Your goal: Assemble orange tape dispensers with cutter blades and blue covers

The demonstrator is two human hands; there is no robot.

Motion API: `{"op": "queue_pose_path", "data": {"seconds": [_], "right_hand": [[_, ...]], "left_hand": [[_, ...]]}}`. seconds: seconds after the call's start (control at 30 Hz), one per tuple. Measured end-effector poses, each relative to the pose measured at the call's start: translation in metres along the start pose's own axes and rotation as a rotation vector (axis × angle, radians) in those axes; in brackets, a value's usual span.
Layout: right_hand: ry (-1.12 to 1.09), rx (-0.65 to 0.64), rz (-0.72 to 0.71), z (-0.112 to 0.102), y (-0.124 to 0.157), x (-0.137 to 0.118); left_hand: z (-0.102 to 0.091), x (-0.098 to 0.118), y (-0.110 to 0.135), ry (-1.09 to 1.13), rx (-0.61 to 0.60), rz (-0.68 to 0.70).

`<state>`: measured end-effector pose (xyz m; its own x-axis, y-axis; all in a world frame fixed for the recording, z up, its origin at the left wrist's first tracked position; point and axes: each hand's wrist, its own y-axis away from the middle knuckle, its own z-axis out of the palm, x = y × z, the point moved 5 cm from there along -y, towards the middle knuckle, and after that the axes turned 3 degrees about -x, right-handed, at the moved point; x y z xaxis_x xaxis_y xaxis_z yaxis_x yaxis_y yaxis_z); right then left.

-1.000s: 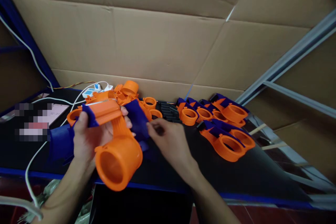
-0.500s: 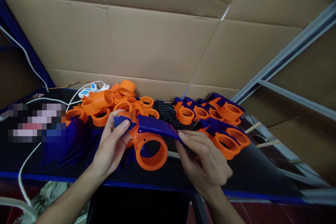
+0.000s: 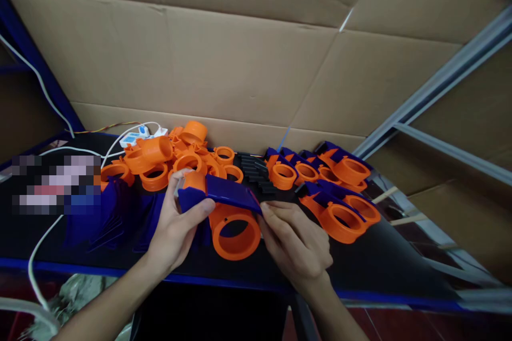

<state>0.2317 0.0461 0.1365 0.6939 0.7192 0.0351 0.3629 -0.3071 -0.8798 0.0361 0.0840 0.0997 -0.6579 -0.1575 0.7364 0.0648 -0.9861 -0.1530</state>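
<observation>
My left hand (image 3: 174,229) is closed around the left end of an orange plastic ring part (image 3: 236,237), its thumb lying on the blue plate's near edge. Across the top of this part lies a glossy dark-blue plastic plate (image 3: 230,192). The fingers of my right hand (image 3: 298,240) pinch the plate's right end. The wide ring of the orange part faces me, below the plate. Fingers behind the part are hidden.
A heap of orange ring parts (image 3: 154,150) and a stack of blue plates (image 3: 96,218) are at left. Black strips (image 3: 253,170) lie mid-table. Orange-and-blue assemblies (image 3: 344,221) stand at right. A power strip (image 3: 134,138) with white cables sits at the back, before a cardboard wall (image 3: 240,69).
My right hand has moved left with the blue plate, which now sits closer against the orange part. My left thumb has shifted right onto the plate's edge.
</observation>
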Motion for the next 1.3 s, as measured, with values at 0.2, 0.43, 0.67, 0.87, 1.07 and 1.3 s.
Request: {"op": "queue_pose_path", "data": {"seconds": [0.2, 0.43, 0.67, 0.87, 1.07, 1.3], "right_hand": [[-0.410, -0.359, 0.104, -0.013, -0.014, 0.009], [-0.810, -0.450, 0.435, 0.004, -0.037, 0.014], [-1.189, -0.329, 0.737, 0.032, -0.024, 0.009], [-1.265, -0.315, 0.841, 0.034, -0.015, 0.014], [-1.262, -0.326, 0.828, 0.038, -0.013, 0.015], [-1.041, -0.357, 0.730, 0.033, -0.010, 0.019]], "left_hand": [[-0.007, 0.010, 0.007, -0.133, -0.025, 0.125], [0.009, 0.027, 0.022, -0.481, -0.255, 0.289], [0.026, 0.034, 0.027, -0.373, -0.367, 0.299], [0.027, 0.033, 0.025, -0.410, -0.452, 0.283], [0.027, 0.031, 0.022, -0.419, -0.502, 0.234], [0.026, 0.021, 0.020, -0.365, -0.503, 0.132]]}}
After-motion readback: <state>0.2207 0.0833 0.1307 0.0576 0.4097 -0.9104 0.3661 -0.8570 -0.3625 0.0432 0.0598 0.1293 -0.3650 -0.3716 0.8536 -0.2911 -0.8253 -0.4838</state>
